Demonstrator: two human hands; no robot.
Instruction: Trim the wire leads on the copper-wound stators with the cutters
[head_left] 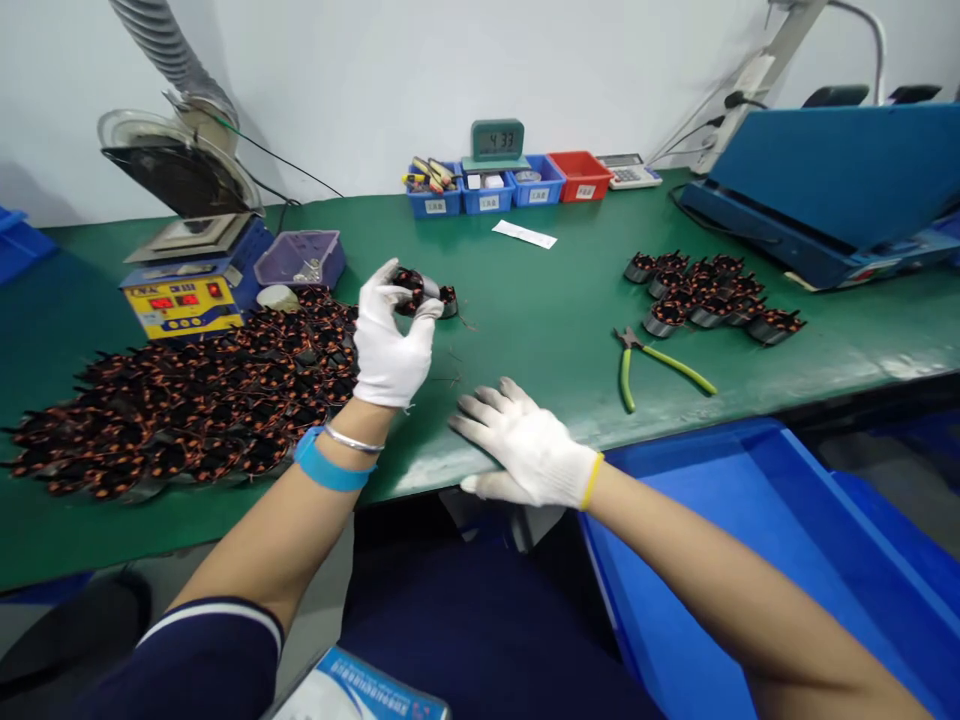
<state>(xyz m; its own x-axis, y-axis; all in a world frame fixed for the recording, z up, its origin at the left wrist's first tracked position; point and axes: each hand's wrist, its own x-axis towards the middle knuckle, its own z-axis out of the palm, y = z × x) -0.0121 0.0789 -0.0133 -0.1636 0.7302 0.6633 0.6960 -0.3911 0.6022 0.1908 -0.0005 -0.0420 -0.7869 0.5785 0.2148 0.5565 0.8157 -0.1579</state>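
Observation:
My left hand (394, 335), in a white glove, has its thumb and fingers curled round a wire-wound motor stator (409, 282) with copper coils and a grey metal ring. Another stator (448, 301) stands just right of it, partly behind my thumb. My right hand (525, 440), gloved in white with a yellow cuff, is spread palm down at the bench's front edge and holds nothing. Thin wire offcuts (450, 378) lie between the hands. To the right, green-handled cutters (631, 345) rest with their handles apart.
Many stators (202, 400) are massed on the left, a smaller group (705, 290) on the right. A yellow-and-blue soldering unit (184, 300) and purple box (304, 260) stand behind. Small bins (487, 200) line the wall. A blue tray (690, 560) sits below the green bench (540, 330).

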